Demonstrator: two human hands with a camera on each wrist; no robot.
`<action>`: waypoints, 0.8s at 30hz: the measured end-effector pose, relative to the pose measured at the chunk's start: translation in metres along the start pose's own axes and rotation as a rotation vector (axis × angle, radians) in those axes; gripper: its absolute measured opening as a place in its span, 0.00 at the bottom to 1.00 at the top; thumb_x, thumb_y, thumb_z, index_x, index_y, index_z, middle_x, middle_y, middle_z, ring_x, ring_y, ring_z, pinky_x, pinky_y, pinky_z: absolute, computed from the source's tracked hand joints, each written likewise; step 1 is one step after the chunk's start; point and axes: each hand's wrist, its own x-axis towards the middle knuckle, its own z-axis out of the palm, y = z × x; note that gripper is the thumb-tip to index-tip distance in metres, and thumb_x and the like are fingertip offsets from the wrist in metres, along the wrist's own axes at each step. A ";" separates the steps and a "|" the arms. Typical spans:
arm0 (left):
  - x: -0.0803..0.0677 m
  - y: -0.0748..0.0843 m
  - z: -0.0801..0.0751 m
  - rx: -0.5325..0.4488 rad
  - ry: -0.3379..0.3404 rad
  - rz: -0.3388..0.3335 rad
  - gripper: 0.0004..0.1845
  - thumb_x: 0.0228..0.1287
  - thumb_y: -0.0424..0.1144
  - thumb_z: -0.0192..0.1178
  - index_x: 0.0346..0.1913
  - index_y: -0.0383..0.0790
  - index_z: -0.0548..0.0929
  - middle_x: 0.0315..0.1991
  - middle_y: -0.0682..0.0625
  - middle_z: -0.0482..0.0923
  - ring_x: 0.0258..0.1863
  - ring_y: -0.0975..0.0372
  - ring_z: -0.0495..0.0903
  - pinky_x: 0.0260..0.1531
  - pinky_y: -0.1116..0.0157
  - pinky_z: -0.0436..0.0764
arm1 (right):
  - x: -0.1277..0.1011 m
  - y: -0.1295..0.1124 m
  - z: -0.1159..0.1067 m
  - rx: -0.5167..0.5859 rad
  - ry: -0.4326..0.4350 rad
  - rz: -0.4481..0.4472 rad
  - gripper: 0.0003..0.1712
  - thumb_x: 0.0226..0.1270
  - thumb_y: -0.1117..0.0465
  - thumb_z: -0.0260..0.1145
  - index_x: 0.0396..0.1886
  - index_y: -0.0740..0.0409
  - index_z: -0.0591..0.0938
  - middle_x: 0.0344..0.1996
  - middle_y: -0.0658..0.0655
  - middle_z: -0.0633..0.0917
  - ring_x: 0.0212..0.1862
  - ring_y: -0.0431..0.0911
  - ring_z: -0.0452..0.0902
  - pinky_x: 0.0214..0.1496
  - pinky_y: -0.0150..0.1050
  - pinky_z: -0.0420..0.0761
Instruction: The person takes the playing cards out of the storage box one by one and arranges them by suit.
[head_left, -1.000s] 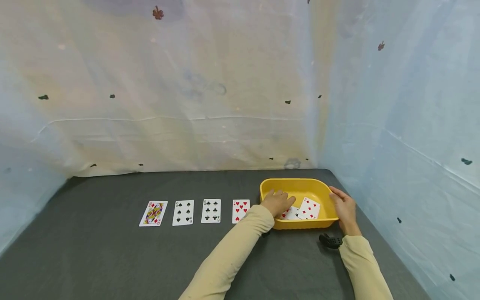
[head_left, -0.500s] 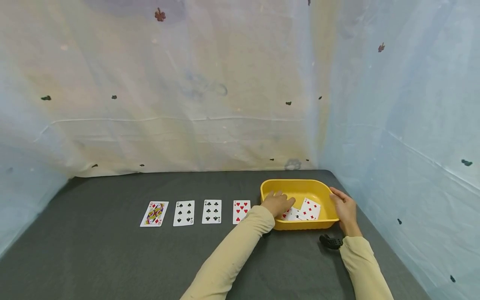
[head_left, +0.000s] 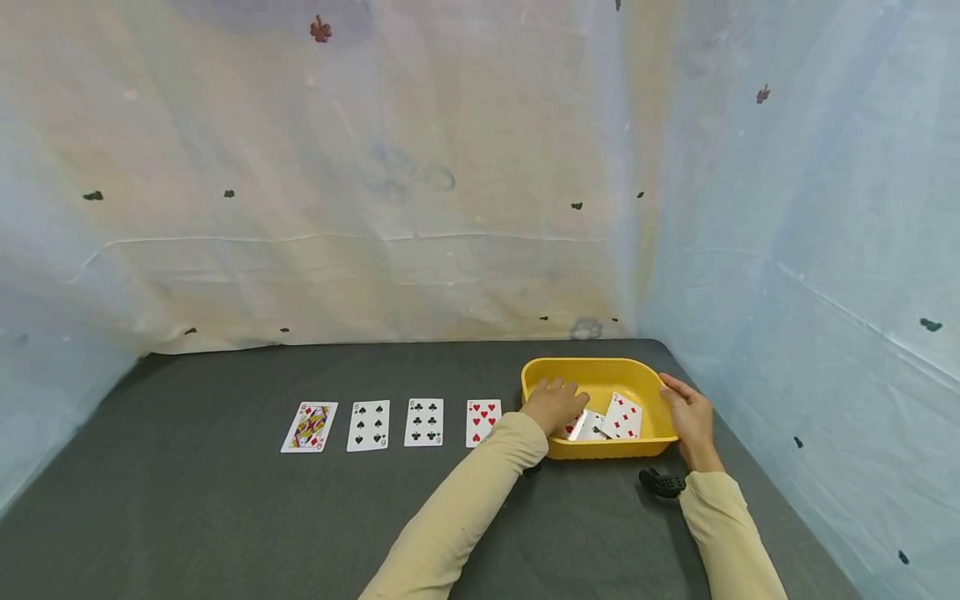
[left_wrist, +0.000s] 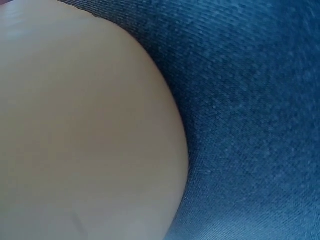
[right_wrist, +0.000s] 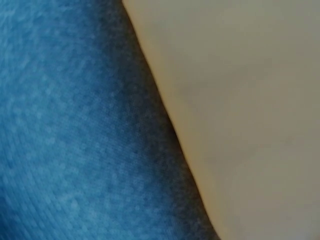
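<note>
My left hand (head_left: 555,406) reaches over the near left side of a yellow plastic basin (head_left: 611,448). Its fingers are down among loose playing cards; a card with a red pip (head_left: 572,427) shows just beside them, and the fingertips and thumb are hidden. A diamonds card (head_left: 622,417) leans over a black-suited card (head_left: 592,426) inside the basin. At the basin's right end, my right hand (head_left: 692,421) grips the rim. Close, blurred skin of the left hand (left_wrist: 90,125) fills much of the left wrist view, and that of the right hand (right_wrist: 260,125) the right wrist view.
Left of the basin lies a face-up row: a queen of diamonds (head_left: 310,427), a spades card (head_left: 368,425), a clubs card (head_left: 423,422) and a hearts card (head_left: 482,421). The dark tabletop (head_left: 225,517) meets hanging fabric at the back (head_left: 420,250) and right (head_left: 810,333).
Within the basin, the cards beside my left hand have shifted slightly, and the diamonds card now sits at a different tilt. My right hand keeps its place on the rim.
</note>
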 end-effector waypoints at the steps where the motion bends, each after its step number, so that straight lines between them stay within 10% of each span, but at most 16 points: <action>1: 0.000 0.000 0.000 0.001 0.011 0.001 0.26 0.60 0.46 0.69 0.60 0.54 0.73 0.60 0.54 0.70 0.60 0.58 0.68 0.62 0.57 0.64 | 0.000 0.000 0.000 -0.001 -0.001 0.000 0.24 0.77 0.57 0.53 0.67 0.61 0.72 0.65 0.65 0.71 0.39 0.32 0.73 0.38 0.25 0.77; 24: -0.002 -0.004 -0.002 0.079 0.106 0.063 0.23 0.66 0.49 0.62 0.62 0.56 0.69 0.53 0.54 0.71 0.54 0.58 0.69 0.58 0.56 0.66 | -0.001 0.000 0.000 -0.006 -0.006 -0.001 0.24 0.77 0.56 0.52 0.68 0.62 0.71 0.64 0.67 0.71 0.36 0.31 0.75 0.36 0.27 0.79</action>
